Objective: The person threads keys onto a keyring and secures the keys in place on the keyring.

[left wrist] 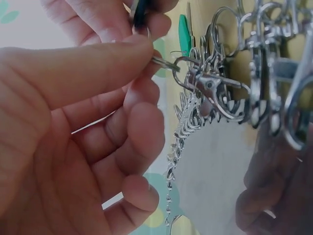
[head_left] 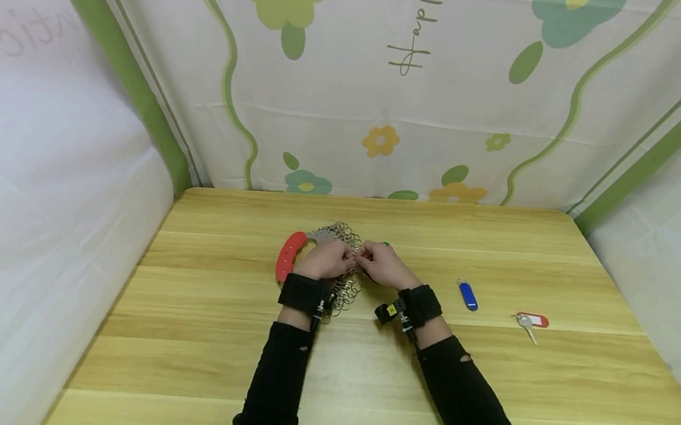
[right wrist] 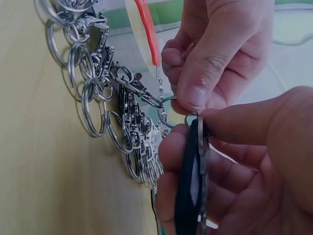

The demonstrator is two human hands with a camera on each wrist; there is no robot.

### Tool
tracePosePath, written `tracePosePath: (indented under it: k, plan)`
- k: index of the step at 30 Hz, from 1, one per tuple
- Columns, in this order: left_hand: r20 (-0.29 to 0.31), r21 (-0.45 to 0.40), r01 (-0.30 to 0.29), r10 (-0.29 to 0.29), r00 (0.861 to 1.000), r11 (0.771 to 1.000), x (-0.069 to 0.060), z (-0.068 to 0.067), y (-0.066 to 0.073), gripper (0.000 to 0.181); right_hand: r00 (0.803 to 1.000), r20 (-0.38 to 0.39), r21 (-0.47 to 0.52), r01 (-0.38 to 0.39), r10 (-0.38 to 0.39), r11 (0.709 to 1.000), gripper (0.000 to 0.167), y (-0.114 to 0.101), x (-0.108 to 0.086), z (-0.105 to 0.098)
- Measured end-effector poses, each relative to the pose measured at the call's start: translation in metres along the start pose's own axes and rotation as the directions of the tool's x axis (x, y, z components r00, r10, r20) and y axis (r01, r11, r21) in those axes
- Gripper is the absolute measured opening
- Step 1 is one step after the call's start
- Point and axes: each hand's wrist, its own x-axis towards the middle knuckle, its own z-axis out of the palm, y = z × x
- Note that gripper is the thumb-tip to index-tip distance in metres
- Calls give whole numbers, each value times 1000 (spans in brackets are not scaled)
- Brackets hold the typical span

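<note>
In the head view my left hand [head_left: 329, 258] and right hand [head_left: 383, 265] meet over a large key ring with a red handle [head_left: 290, 256] and a flat metal plate [left wrist: 210, 171]. Many snap hooks and split rings hang along its edge. My left thumb and finger pinch a split ring [left wrist: 166, 63] that is linked to one snap hook [left wrist: 210, 88]. Between thumb and curled fingers, my right hand holds a dark key tag [right wrist: 187, 191] with a key [right wrist: 202, 186] against it. The tag's small ring [right wrist: 190, 117] is at the left fingertips; whether the rings are linked, I cannot tell.
To the right on the wooden table [head_left: 359, 390] lie a blue key tag [head_left: 468, 296] and a red key tag [head_left: 535, 319] with a key [head_left: 529, 330]. A green tag [left wrist: 184, 36] is partly visible beyond the hands. Fabric walls surround the table's back and sides.
</note>
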Motion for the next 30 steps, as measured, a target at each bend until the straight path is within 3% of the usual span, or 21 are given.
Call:
tracePosePath:
  k: [7,12,20,26,30]
  plan:
    - [-8,-5,-51,51,999,999,2,-7,3,41,995,97,37,-17,13,999,15,2,1,-9]
    - [16,-50,-29,30,999,998,-7,-17,1,44,988,154,-78,34,-21,996,17,-1,2,-16]
    - [40,115,-27,22,999,993,-27,-33,-3,44,961,251,-262,185,-118,947,26,8,1,-17]
    - [124,226,-18,-10,992,974,-39,-37,-2,31,940,255,-344,306,-226,888,24,14,-2,-18]
    - [149,242,-46,10,989,969,-45,-38,-2,30,937,244,-360,328,-251,874,24,15,-3,-20]
